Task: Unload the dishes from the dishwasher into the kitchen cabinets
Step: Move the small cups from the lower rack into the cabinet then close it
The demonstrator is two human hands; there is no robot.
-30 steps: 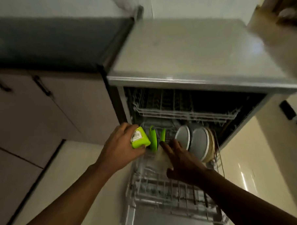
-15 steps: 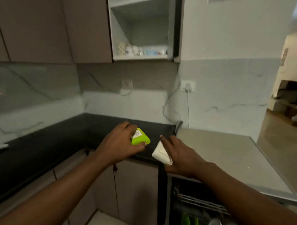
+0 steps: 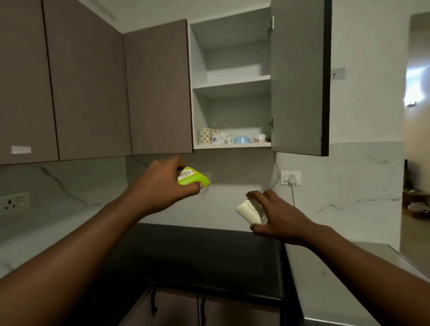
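Head view now faces open cabinet (image 3: 231, 80), dishwasher gone.

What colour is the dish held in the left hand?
Bright lime green dish, with a barcode sticker; head view.

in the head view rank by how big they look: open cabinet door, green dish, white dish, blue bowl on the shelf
1. open cabinet door
2. green dish and white dish: look alike, both partly hidden by hands
3. blue bowl, though it is farther away

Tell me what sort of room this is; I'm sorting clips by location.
Most likely a home kitchen: wall cabinets, one open cabinet with cups on its bottom shelf, a dark countertop over base cupboards, and a marble-look backsplash with sockets.
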